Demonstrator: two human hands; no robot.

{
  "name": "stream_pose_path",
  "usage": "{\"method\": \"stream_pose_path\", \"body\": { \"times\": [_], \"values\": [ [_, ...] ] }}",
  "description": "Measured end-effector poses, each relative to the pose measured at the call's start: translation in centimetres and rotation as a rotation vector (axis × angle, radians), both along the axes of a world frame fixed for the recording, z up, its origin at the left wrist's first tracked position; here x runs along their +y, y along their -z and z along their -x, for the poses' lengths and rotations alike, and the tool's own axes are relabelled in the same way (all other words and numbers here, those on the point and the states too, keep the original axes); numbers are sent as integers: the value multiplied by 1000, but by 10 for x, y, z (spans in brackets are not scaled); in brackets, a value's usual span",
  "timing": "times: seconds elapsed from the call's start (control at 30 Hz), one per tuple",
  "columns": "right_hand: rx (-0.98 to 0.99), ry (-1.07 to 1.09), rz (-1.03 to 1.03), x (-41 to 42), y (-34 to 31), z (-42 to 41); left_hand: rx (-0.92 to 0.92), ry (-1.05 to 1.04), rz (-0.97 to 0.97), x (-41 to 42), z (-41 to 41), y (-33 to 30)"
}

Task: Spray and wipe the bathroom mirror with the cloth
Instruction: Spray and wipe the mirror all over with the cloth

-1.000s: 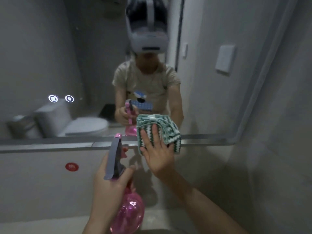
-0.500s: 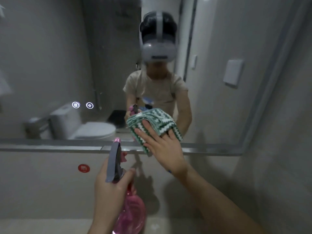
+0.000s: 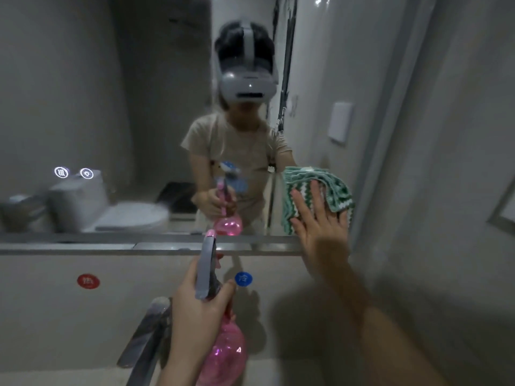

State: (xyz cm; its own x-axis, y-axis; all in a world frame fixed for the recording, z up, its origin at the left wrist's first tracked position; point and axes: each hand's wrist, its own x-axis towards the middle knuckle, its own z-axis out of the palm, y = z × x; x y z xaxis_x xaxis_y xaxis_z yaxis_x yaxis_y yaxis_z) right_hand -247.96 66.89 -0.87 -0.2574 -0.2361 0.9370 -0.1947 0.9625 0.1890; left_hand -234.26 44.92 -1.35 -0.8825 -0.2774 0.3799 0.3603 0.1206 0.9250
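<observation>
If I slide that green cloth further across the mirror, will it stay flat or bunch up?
Probably bunches: the cloth already shows folds and a loose drooping corner, so it looks soft and floppy. The right hand presses it with straight fingers, not gripping, so it could slip on the smooth mirror. It looks light.

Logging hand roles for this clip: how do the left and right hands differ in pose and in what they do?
The left hand curls round the neck of the pink spray bottle, low over the counter; the right hand has straight, spread fingers pressing the green-and-white cloth flat on the mirror. The left hand stays off the glass; the right hand reaches up to the mirror's lower right corner. Both are bare.
</observation>
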Motion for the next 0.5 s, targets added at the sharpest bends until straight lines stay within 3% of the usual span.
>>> {"method": "stream_pose_path", "body": {
  "times": [0.13,0.33,0.5],
  "values": [
    [-58,45,139,10,11,6,-16,20,-3,3,-6,-2],
    [-109,161,407,-50,11,7,12,-20,-15,-16,-9,0],
    [-130,89,395,-101,6,6,1,-131,-61,-49,-1,2]
  ]
}}
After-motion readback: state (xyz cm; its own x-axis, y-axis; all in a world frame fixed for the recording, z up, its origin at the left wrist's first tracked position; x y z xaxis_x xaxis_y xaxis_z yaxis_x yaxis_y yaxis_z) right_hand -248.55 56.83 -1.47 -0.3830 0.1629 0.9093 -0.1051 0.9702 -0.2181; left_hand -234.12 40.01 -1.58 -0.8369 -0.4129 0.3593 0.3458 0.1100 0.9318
